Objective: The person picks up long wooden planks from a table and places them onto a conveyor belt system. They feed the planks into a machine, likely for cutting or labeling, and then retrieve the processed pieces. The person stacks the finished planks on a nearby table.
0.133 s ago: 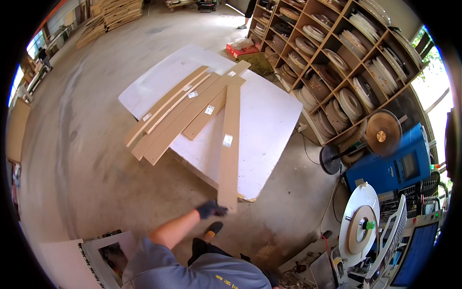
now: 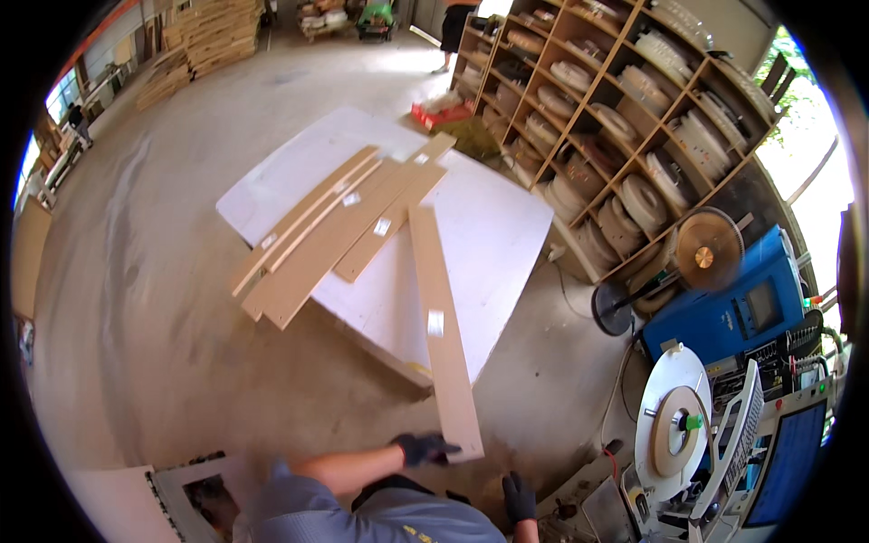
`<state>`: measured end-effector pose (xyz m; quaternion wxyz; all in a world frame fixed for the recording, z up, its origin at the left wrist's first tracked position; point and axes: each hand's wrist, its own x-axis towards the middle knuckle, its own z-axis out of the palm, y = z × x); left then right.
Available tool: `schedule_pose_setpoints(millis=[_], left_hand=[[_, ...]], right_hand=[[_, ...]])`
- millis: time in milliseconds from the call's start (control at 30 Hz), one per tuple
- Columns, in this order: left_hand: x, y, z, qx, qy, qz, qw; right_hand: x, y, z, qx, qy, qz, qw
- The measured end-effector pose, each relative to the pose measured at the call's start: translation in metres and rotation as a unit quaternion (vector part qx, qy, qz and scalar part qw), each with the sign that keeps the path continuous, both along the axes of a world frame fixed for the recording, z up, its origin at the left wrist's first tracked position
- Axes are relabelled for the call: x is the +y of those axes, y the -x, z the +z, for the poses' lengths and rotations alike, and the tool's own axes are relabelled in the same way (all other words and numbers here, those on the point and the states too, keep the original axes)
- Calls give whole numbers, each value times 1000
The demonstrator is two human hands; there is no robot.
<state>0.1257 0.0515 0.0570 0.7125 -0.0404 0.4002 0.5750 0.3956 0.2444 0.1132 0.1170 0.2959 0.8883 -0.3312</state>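
My left hand (image 2: pixel 425 450), in a dark glove, is closed on the near end of a long brown wooden board (image 2: pixel 450 380) with a white label. The board slants off the front edge of a white panel stack (image 2: pixel 502 281), its far end still over the panel. To the right, my right hand (image 2: pixel 519 498), also dark-gloved, is apart from the board, with fingers stretched out and nothing in it. Several similar labelled boards (image 2: pixel 312 249) lie side by side on the left part of the white panel.
Shelves of edge-band rolls (image 2: pixel 602 136) stand at the far right. Before them are a standing fan (image 2: pixel 711 256) and a blue cabinet (image 2: pixel 738 299). A machine with a white reel disc (image 2: pixel 668 380) is close on my right. A pale machine part (image 2: pixel 195 480) sits at lower left.
My left hand has drawn the board nearer and to the right, turning it and sliding its far end away from the other boards. My right hand has come into view.
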Motion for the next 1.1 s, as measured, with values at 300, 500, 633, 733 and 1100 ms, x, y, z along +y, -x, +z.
schedule_pose_setpoints(millis=[300, 500, 633, 733, 1100], left_hand=[[64, -76, 8, -30, -44, -150, 987], [67, -8, -8, 24, -1, 154, 988], [53, 46, 25, -10, -83, 165, 983], [63, 24, 52, 35, -32, 93, 994], [114, -173, 114, 54, 33, -122, 990]], right_hand=[[25, 80, -15, -77, -35, -144, 986], [25, -46, -28, 8, -135, -28, 990], [6, -139, 38, 84, -258, 86, 958], [-3, -156, 90, -11, -113, -52, 992], [-31, -103, 144, 18, -199, -18, 980]])
